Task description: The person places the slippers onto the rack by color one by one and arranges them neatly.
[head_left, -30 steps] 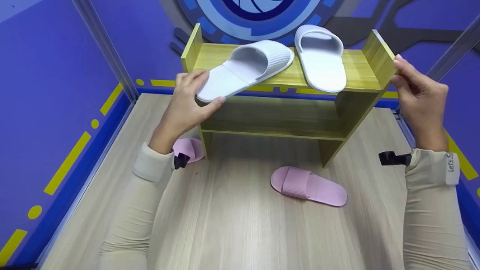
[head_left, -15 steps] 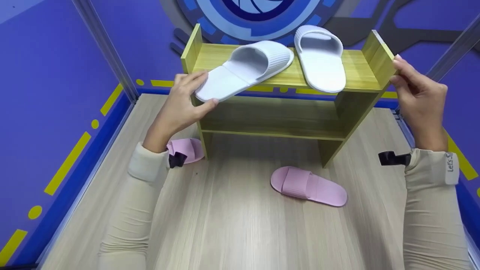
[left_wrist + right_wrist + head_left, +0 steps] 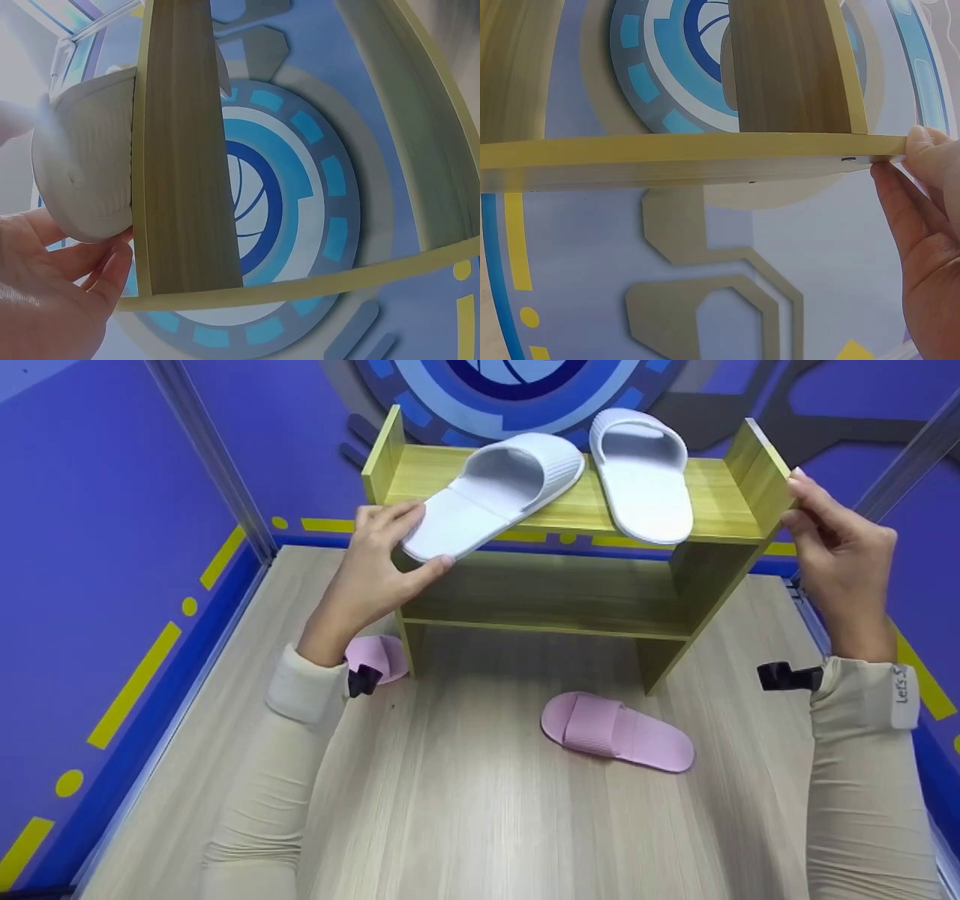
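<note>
My left hand grips the heel end of a white slipper, thumb at the near edge and fingers round the far side. That slipper lies slanted over the top board of a wooden shoe rack, its heel jutting past the front edge. In the left wrist view the pale underside of the slipper shows beside the board. A second white slipper sits on the top board to the right, toe toward the wall. With thumb and fingers, my right hand pinches the front edge of the rack's right side panel.
One pink slipper lies on the wooden floor in front of the rack. Another pink slipper lies by the rack's left leg, partly hidden by my left wrist. Blue patterned walls stand behind and at the sides.
My left hand shifted slightly left, then back right, and the white slipper it holds has moved a little up and turned on the top board. My right hand stays on the side panel.
</note>
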`<action>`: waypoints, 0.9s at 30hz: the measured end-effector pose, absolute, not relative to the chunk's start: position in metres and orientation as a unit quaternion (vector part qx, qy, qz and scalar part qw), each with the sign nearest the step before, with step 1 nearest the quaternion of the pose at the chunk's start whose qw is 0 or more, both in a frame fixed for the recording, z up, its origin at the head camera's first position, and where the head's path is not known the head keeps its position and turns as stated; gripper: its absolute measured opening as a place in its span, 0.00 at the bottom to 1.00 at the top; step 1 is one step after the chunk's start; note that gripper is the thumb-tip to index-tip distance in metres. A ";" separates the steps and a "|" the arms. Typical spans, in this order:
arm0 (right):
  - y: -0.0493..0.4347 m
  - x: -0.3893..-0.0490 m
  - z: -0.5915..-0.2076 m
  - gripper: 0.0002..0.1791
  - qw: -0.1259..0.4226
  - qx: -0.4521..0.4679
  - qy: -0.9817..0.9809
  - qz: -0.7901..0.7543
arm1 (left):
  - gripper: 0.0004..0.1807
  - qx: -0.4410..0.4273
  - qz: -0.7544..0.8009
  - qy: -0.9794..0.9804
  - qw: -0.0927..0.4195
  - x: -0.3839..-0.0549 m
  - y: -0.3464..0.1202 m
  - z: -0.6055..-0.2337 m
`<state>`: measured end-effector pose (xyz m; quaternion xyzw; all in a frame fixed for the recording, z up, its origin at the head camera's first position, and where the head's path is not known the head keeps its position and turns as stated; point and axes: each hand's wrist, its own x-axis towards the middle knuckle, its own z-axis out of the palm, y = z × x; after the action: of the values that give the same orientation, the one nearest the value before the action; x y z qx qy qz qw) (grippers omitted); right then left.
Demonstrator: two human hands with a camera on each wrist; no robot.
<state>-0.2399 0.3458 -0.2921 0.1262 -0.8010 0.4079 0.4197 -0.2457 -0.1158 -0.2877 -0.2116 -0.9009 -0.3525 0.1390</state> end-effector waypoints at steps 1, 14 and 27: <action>0.346 -0.240 -0.292 0.20 0.420 0.127 -0.799 0.410 | 0.40 -0.213 -0.352 -0.901 0.141 -0.246 -0.115 -0.288; 0.345 -0.239 -0.291 0.20 0.416 0.125 -0.803 0.407 | 0.37 -0.238 -0.345 -0.899 0.126 -0.245 -0.121 -0.285; 0.346 -0.240 -0.292 0.20 0.418 0.126 -0.804 0.403 | 0.38 -0.235 -0.347 -0.900 0.123 -0.244 -0.115 -0.284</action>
<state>-0.2404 0.3460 -0.2919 0.1264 -0.8041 0.4031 0.4182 -0.2435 -0.1145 -0.2844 -0.2349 -0.8996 -0.3471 0.1228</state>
